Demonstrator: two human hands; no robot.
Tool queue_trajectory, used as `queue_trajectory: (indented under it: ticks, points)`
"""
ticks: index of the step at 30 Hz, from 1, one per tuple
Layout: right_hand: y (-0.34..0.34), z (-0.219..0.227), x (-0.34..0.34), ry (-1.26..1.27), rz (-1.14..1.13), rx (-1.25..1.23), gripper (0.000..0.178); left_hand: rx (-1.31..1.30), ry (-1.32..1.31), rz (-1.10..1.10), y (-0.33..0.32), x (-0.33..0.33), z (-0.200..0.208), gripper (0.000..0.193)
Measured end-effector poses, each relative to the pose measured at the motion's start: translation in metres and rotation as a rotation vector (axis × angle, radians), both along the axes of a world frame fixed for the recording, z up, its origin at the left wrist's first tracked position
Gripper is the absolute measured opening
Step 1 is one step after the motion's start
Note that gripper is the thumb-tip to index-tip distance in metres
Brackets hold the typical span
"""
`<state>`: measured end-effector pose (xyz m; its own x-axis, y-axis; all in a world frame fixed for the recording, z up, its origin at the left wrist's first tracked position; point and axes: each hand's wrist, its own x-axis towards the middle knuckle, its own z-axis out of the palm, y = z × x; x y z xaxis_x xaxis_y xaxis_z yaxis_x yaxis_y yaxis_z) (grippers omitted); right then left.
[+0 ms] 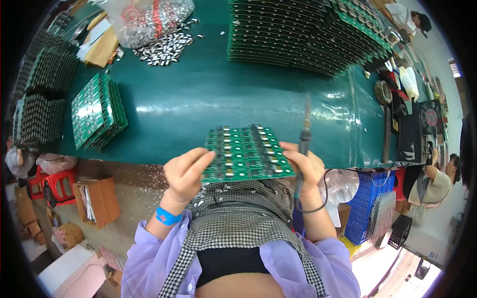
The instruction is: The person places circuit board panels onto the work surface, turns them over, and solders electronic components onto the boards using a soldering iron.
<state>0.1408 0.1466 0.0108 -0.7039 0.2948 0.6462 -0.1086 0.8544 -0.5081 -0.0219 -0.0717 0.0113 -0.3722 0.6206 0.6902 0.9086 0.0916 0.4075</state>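
So the green tabletop (198, 94) took up most of the view, with a huge stack of circuit boards (298, 37) on its far right side. A blue crate (365, 198) sat off the near right edge. Far left there was a stuffed plastic bag (144, 20), and a smaller board stack (99, 111) leaned a bit nearer on the left. The board panel (248, 154) in hand was at the near edge, middle, right in front of the checked apron; couldn't tell if it touched the table. Left hand (184, 171) had its fingers pinched on the panel's left side. Right hand (309, 169) gripped the right side and also held a soldering iron (304, 139), tip pointing far. Tiniest stuff: loose silver parts (164, 52) heaped just beside the bag.
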Motion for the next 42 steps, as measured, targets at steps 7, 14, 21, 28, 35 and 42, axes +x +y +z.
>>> queue_trajectory:
  ticks: [7,14,21,28,35,42]
  points:
    - [0.011,0.005,0.025,-0.028,-0.089,-0.090,0.005,0.004,0.057,-0.074,0.026,0.012,0.000,0.040]
    - [0.010,0.005,0.021,-0.019,-0.094,-0.036,0.009,0.003,0.054,-0.056,0.025,0.008,0.002,0.044]
    - [0.009,0.004,0.019,0.003,-0.093,-0.032,0.008,-0.002,0.023,-0.062,0.024,0.009,0.002,0.046]
    - [0.009,0.003,0.021,0.003,-0.079,-0.023,0.010,-0.016,0.039,-0.074,0.024,0.008,0.007,0.048]
    - [0.007,0.003,0.023,-0.028,-0.074,-0.017,0.013,0.029,-0.053,-0.237,0.023,0.016,0.024,0.044]
    - [0.007,0.003,0.022,-0.004,-0.068,-0.011,0.018,-0.036,-0.006,-0.309,0.024,0.014,0.027,0.042]
